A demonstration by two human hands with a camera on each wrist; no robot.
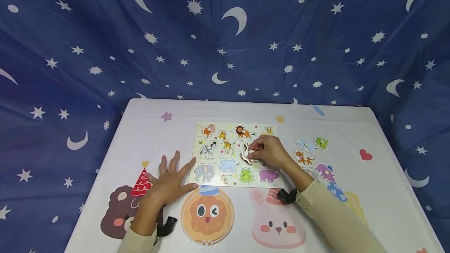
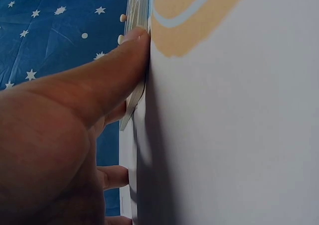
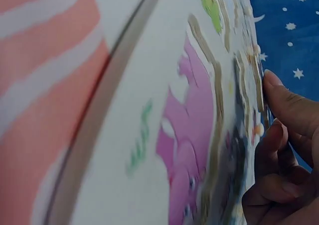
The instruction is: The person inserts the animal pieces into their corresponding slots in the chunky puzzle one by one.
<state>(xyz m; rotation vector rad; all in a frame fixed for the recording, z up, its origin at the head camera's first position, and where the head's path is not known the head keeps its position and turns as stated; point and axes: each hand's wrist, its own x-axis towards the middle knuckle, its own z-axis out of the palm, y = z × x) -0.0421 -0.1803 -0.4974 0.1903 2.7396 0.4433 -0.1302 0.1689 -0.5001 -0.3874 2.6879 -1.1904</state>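
Note:
A pale wooden animal puzzle board [image 1: 215, 158] lies on the table. Over its right middle, my right hand [image 1: 272, 151] pinches a small animal puzzle piece [image 1: 247, 157] between thumb and fingers, and the piece stands tilted close over the board. Which animal it shows I cannot tell. In the right wrist view the thumb [image 3: 291, 103] presses the wooden edge of this piece [image 3: 257, 83], near the purple hippo recess [image 3: 187, 135]. My left hand [image 1: 170, 182] is spread at the board's lower left corner, the thumb [image 2: 119, 60] touching the board's edge.
Right of the board lie loose pieces: a blue animal [image 1: 305, 145], a green frog [image 1: 321, 143], a tiger [image 1: 304, 158] and a purple hippo [image 1: 325, 172]. A grey piece [image 1: 311, 173] is partly hidden by the right forearm. Knobbed monkey [image 1: 209, 130], lion [image 1: 244, 132] and zebra [image 1: 208, 150] sit in the board.

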